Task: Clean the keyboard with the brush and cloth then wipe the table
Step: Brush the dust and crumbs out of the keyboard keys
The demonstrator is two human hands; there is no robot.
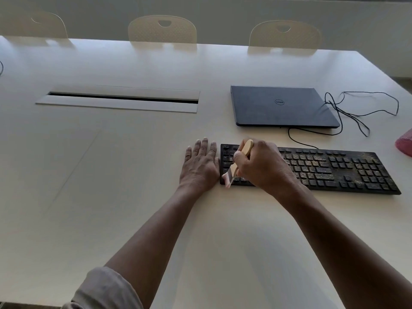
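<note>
A black keyboard (pixel 330 167) speckled with pale crumbs lies on the white table (pixel 111 175), right of centre. My right hand (pixel 262 166) grips a small wooden-handled brush (pixel 242 158) over the keyboard's left end, its pale bristles down at the front-left corner. My left hand (pixel 200 166) lies flat on the table, fingers straight, its edge against the keyboard's left side. A pink cloth (pixel 405 141) shows partly at the right frame edge.
A shut dark laptop (pixel 283 107) lies behind the keyboard, with a thin black cable (pixel 356 112) looping to its right. A long cable slot (pixel 120 99) sits in the table's middle. Three pale chairs (pixel 162 30) stand along the far edge.
</note>
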